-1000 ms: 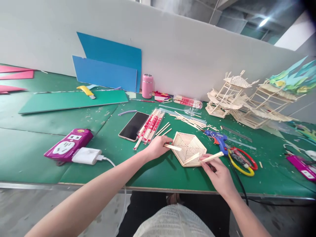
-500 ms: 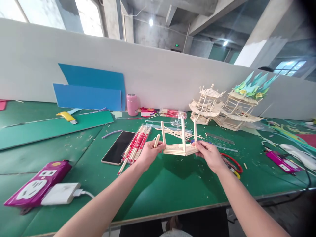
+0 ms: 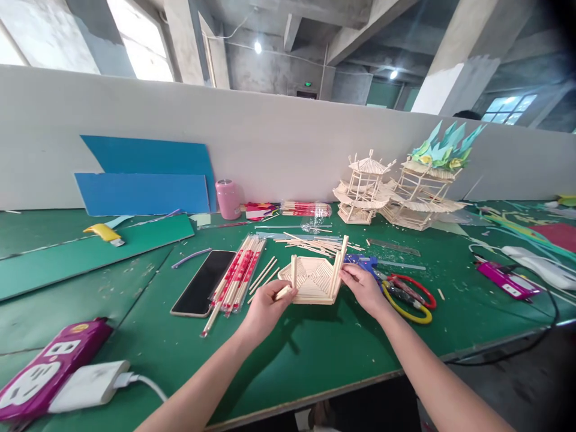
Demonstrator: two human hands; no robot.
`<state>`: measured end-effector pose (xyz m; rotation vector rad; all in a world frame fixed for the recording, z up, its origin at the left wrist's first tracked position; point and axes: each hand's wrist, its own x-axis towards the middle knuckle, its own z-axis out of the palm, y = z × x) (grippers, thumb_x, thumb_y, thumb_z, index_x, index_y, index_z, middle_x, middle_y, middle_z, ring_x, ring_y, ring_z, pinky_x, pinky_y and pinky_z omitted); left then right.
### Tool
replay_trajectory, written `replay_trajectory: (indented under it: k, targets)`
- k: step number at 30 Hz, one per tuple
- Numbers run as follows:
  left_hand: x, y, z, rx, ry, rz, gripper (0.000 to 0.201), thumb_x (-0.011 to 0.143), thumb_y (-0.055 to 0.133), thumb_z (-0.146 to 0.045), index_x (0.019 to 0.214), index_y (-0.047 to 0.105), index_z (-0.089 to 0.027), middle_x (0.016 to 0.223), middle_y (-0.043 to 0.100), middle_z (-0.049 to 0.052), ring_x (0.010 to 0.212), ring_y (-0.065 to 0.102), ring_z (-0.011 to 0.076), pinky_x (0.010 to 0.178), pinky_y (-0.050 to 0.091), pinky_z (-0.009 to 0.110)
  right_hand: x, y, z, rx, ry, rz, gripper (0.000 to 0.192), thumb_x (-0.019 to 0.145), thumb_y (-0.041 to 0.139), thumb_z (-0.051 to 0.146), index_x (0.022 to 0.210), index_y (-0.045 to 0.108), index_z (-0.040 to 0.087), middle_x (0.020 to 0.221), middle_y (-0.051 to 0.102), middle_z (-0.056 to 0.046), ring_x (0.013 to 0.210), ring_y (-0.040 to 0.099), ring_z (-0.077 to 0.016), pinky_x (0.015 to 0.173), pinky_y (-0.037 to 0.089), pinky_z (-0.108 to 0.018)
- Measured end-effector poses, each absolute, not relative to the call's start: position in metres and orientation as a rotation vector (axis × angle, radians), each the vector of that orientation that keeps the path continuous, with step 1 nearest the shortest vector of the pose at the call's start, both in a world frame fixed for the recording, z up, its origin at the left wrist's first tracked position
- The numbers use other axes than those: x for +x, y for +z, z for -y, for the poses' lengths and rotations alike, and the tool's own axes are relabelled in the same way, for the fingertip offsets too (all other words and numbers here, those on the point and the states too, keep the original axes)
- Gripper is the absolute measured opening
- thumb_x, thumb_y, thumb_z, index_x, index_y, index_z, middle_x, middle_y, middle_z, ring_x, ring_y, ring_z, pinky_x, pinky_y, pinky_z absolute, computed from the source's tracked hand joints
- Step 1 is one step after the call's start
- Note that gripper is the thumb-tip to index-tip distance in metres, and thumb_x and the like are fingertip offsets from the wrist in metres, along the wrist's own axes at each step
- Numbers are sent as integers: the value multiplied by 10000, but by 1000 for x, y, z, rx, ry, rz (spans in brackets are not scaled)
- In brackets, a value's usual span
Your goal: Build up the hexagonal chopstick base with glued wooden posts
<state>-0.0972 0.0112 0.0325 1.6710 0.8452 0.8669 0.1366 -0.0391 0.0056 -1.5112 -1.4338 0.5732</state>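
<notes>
Between my hands, above the table, is a small hexagonal platform [image 3: 312, 279] built of wooden sticks, its patterned top tilted toward me. Several short posts rise from its rim. My left hand [image 3: 269, 303] pinches the left edge by one post and also has a short piece of stick [image 3: 283, 292] in its fingers. On the opposite side, my right hand [image 3: 362, 288] grips the platform near the right-hand posts [image 3: 338, 264]. Behind my right hand lies a blue glue gun [image 3: 362, 261], partly hidden. Loose sticks [image 3: 263, 275] lie just beyond my left hand.
Packs of chopsticks [image 3: 238, 276] and a phone [image 3: 204, 283] lie left of my hands; red-and-yellow-handled pliers [image 3: 409, 300] lie right. Two stick pagoda models [image 3: 364, 189] stand at the back. A pink bottle [image 3: 228, 199], a yellow cutter [image 3: 104, 233] and a purple power strip [image 3: 54, 366] are leftward.
The platform has been tipped from nearly edge-on so its top now faces me, and it sits lower in view. Both hands keep their hold. The camera view has shifted slightly.
</notes>
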Motion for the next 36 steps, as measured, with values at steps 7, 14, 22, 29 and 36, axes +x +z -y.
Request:
replay_trajectory:
  k: [7,14,22,29,36]
  targets:
    - [-95,20,-9,1831,846,-860,158,733,552,-300,730,643,-171,694,597,28,662,525,174,612,383,263,136,-3,41,-1584,443,1500,245,855,476,283,1068,526,172,1094,543,-63,911,557,-172,773,461,-377]
    - [-97,32,-24,1884,956,-965,257,770,506,-361,756,624,-133,697,580,36,654,504,166,591,376,255,132,14,30,-1605,352,1539,231,858,470,293,1037,541,166,1056,560,-52,877,566,-166,749,470,-358]
    - [-93,27,-22,2012,954,-918,273,792,470,-338,694,616,-129,641,546,22,606,483,140,552,362,230,137,9,25,-1617,329,1525,254,852,482,289,1065,525,158,1064,554,-56,879,567,-171,740,474,-363]
    - [-91,12,-7,2174,818,-824,268,828,439,-269,655,598,-143,625,513,14,590,488,123,542,360,210,138,-14,35,-1618,370,1474,251,854,481,280,1072,520,162,1071,552,-62,881,568,-165,739,477,-362]
    - [-100,6,-6,2282,780,-871,179,782,519,-257,884,609,-140,662,510,20,590,507,135,537,397,220,128,-12,71,-1683,252,1378,228,855,429,255,1043,502,148,897,550,-69,761,546,-158,672,471,-313]
